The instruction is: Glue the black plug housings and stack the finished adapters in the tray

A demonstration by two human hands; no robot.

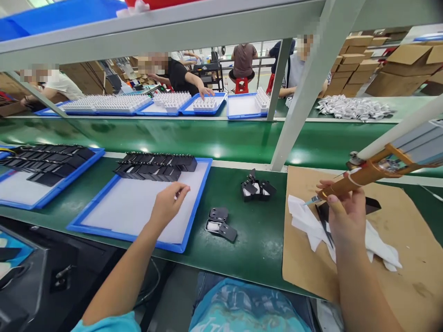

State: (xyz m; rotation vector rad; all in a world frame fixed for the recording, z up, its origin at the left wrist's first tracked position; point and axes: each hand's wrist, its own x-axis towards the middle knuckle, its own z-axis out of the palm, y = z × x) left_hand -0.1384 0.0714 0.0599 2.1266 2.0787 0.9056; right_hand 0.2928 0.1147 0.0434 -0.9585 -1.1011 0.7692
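My left hand (168, 203) is over the blue-rimmed tray (138, 221), its fingers curled together and nothing visible in them. Rows of small black boxes (152, 166) stand along the tray's far side. In my right hand (346, 212) is an orange glue dispenser (360, 180) with a pale blue nozzle, pointing down to the left. Beneath that hand a crumpled white cloth (380, 244) and a black piece (373, 205), partly hidden, lie on a cardboard sheet (308, 263). Between my hands are an opened black case (219, 225) with white inside and a small cluster of similar cases (256, 186).
At left, another blue-rimmed tray (44, 200) holds black boxes. A white post (304, 87) and an overhead shelf (173, 27) frame the bench. Beyond the green belt (166, 133), people work by trays of white parts (107, 102) and a white pile (353, 107).
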